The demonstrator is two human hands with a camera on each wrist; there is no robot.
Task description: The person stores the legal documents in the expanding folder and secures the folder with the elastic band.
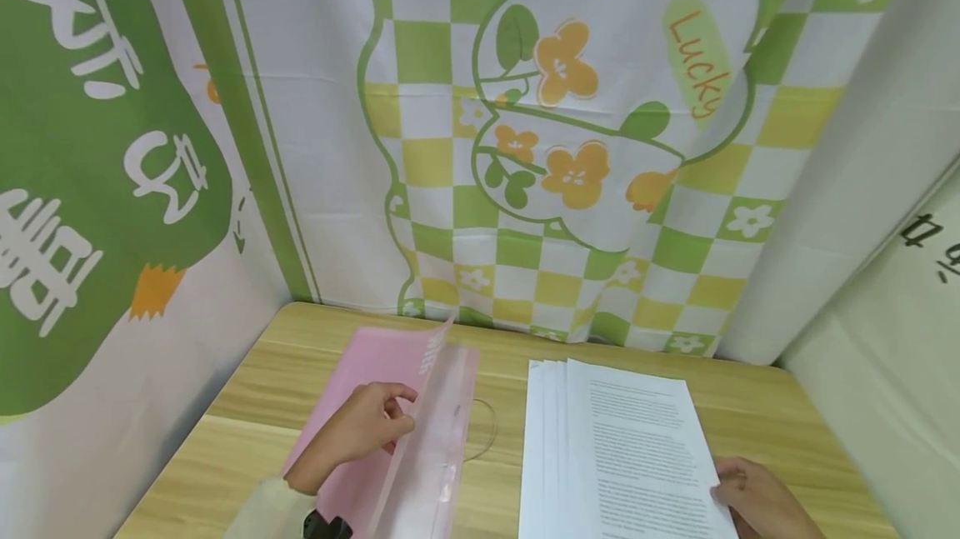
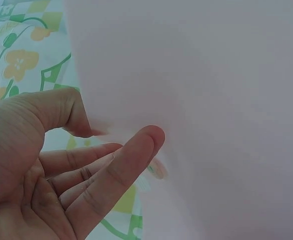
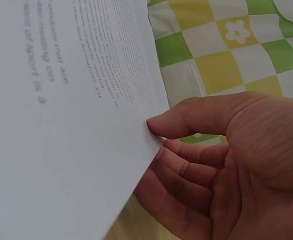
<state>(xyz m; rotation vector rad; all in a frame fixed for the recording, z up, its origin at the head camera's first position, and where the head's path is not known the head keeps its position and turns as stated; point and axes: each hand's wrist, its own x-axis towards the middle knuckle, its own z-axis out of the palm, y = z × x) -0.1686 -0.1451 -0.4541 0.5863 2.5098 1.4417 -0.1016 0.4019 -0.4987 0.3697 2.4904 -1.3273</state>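
A translucent pink plastic folder (image 1: 386,351) lies at the left with its cover flap raised. My left hand (image 1: 378,422) holds the flap's edge between thumb and fingers. From the left wrist view, the pale flap (image 2: 211,100) fills the right side, with the left hand (image 2: 76,165) at its edge. To the right is a fanned stack of printed paper sheets (image 1: 637,447). My right hand (image 1: 757,493) pinches the right edge of these sheets. Close up, the right thumb (image 3: 186,120) presses on top of the paper (image 3: 76,150), fingers curled beneath.
Both items rest on a wood-grain table (image 1: 502,489). A thin elastic loop (image 1: 491,431) sticks out from the folder's right side. Patterned cloth (image 1: 427,164) hangs behind the table, and more cloth closes off both sides. A dark watch (image 1: 326,526) is on the left wrist.
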